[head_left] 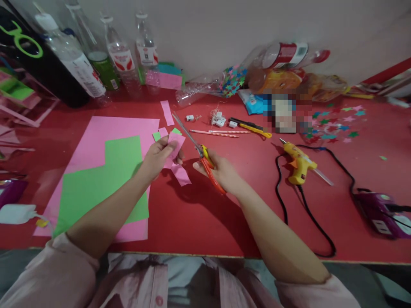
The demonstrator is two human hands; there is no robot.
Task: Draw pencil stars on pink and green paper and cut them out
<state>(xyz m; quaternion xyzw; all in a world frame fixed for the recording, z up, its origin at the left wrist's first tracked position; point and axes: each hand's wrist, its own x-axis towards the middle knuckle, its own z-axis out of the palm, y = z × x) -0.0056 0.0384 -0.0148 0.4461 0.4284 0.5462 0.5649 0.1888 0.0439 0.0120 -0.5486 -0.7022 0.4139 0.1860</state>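
Note:
Pinched in my left hand (160,155) is a piece of pink paper (177,140), held up over the table. Scissors (210,173) with orange and yellow handles are in my right hand (223,169), their blades pointing up and away, to the right of the paper and apart from it. Below the left fingers shows a pink strip (181,174); whether it is held or lies on the table I cannot tell. Small green and pink scraps (156,136) lie just behind that hand. Under my left forearm a green sheet (102,184) rests on a larger pink sheet (128,126).
A yellow glue gun (298,162) with a black cord lies right, near a purple power socket box (382,214). Pencils (221,133), a cutter (253,127) and small white lights (220,120) lie behind the scissors. Bottles (120,60) stand along the wall; star cutouts (334,124) lie at right.

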